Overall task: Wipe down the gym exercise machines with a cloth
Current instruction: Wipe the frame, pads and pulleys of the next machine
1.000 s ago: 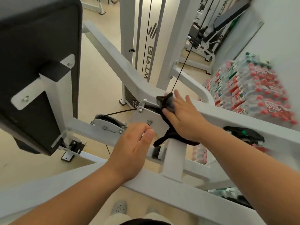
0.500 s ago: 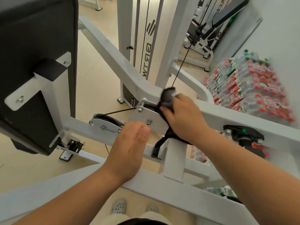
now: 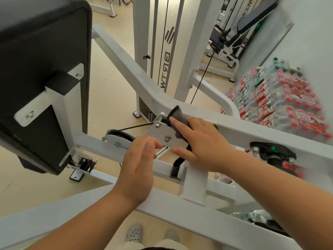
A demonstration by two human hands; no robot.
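A smooth pale beige floor [image 3: 111, 87] is spreading across the left and centre of the frame, taking soft, even light. A plain white wall [image 3: 310, 42] is rising along the right edge. At centre right, shrink-wrapped packs of clear plastic water bottles with red caps [image 3: 281, 98] are sitting stacked against the wall's foot. In the upper right, a black-padded bench on a white metal frame [image 3: 232, 46] is standing on the floor, and a tall grey-edged panel [image 3: 270, 44] is leaning on the wall beside it.
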